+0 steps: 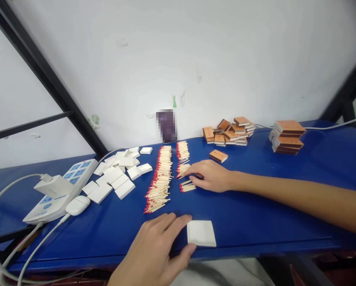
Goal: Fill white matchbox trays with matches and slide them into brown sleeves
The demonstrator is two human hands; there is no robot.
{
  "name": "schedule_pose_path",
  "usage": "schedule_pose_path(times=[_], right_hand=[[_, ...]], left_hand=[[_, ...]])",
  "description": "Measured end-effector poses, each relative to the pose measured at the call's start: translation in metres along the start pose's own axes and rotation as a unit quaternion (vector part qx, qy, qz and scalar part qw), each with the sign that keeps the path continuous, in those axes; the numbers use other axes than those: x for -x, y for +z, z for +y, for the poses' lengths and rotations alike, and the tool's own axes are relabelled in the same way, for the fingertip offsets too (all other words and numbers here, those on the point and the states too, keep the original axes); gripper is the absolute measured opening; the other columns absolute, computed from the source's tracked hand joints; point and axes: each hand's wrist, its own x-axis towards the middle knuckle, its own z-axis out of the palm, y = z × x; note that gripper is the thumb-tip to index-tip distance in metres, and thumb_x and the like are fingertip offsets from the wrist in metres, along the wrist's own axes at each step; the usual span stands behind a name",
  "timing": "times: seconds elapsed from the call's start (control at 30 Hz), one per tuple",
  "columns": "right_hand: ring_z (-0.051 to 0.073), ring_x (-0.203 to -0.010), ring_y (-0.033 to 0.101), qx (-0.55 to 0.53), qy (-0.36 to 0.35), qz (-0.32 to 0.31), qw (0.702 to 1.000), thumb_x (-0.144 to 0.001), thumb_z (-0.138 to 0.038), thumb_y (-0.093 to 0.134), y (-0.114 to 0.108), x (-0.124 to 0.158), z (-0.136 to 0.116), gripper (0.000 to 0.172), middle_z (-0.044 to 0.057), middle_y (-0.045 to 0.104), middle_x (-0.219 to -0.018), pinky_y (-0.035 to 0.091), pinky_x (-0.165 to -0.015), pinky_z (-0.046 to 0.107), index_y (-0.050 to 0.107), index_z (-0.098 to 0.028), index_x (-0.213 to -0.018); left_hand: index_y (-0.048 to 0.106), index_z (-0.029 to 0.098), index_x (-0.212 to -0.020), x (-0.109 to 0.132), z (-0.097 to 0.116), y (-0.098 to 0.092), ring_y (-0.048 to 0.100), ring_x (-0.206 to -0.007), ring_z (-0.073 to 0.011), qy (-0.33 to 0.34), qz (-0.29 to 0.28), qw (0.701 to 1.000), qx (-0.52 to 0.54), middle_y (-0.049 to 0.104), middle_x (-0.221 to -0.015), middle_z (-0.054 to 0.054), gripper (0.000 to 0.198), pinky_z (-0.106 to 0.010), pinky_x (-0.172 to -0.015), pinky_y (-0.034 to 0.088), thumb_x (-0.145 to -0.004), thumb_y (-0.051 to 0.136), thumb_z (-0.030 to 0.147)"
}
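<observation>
My left hand (160, 250) is at the near table edge, its index finger and thumb at the left corners of a white matchbox tray (201, 233) lying flat. My right hand (212, 174) reaches in from the right, with thumb and index finger on red-tipped matches (183, 170) in the right-hand row. Just nearer lies a small separate group of matches (188, 186), beside the thumb. Left of that row runs a longer, thicker row of matches (162, 171). A single orange-brown matchbox (218, 155) rests beyond my right hand.
White trays (118, 171) lie heaped on the left, beside a power strip (79, 174) with a plugged-in charger, cables and a white earphone case (77, 205). Matchboxes (231, 133) are piled at the wall, and others stand in a stack (287, 137) farther right.
</observation>
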Motion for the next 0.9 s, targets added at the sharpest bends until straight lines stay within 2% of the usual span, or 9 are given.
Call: schedule_pose_path(times=[0.17,0.3,0.5,0.73,0.9], right_hand=[[0.017,-0.077,0.065,0.014,-0.011,0.006,1.000,-0.091,-0.017,0.051,0.002,0.001,0.001,0.025,0.006,0.074,-0.093,0.042,-0.071,0.028,0.072,-0.017,-0.103],[0.017,-0.076,0.064,0.044,0.016,0.021,0.999,-0.090,-0.018,0.053,0.003,0.001,0.001,0.023,0.005,0.074,-0.090,0.040,-0.069,0.028,0.073,-0.018,-0.099],[0.017,-0.076,0.064,0.050,0.034,0.022,0.998,-0.090,-0.019,0.052,0.002,0.000,-0.001,0.025,0.006,0.074,-0.090,0.040,-0.070,0.028,0.074,-0.018,-0.102],[0.017,-0.076,0.064,0.032,0.005,0.014,0.999,-0.090,-0.018,0.051,0.002,0.001,-0.001,0.024,0.005,0.073,-0.089,0.041,-0.072,0.027,0.072,-0.018,-0.101],[0.017,-0.076,0.064,0.038,0.005,0.004,0.999,-0.091,-0.018,0.050,0.002,0.000,-0.002,0.022,0.005,0.073,-0.087,0.041,-0.071,0.028,0.072,-0.019,-0.094]], left_hand=[[0.052,0.027,-0.135,0.000,-0.001,0.000,0.069,-0.101,-0.0260,-0.006,-0.016,1.000,0.009,0.068,-0.114,-0.006,0.042,-0.042,-0.083,0.059,-0.095,0.060,0.034],[0.053,0.027,-0.134,0.001,0.000,0.000,0.069,-0.101,-0.0250,-0.005,-0.009,1.000,0.001,0.069,-0.113,-0.006,0.041,-0.040,-0.083,0.059,-0.095,0.059,0.035],[0.057,0.027,-0.129,-0.001,0.001,0.001,0.072,-0.094,-0.0232,0.012,0.043,0.998,-0.032,0.072,-0.108,-0.005,0.036,-0.034,-0.077,0.061,-0.097,0.055,0.042],[0.058,0.027,-0.123,-0.004,-0.007,0.012,0.074,-0.085,-0.0211,0.040,0.093,0.992,-0.069,0.074,-0.099,-0.002,0.033,-0.028,-0.068,0.061,-0.097,0.053,0.048],[0.056,0.027,-0.124,-0.001,-0.012,0.013,0.074,-0.084,-0.0210,0.051,0.069,0.993,-0.081,0.074,-0.101,-0.001,0.036,-0.028,-0.069,0.061,-0.096,0.057,0.049]])
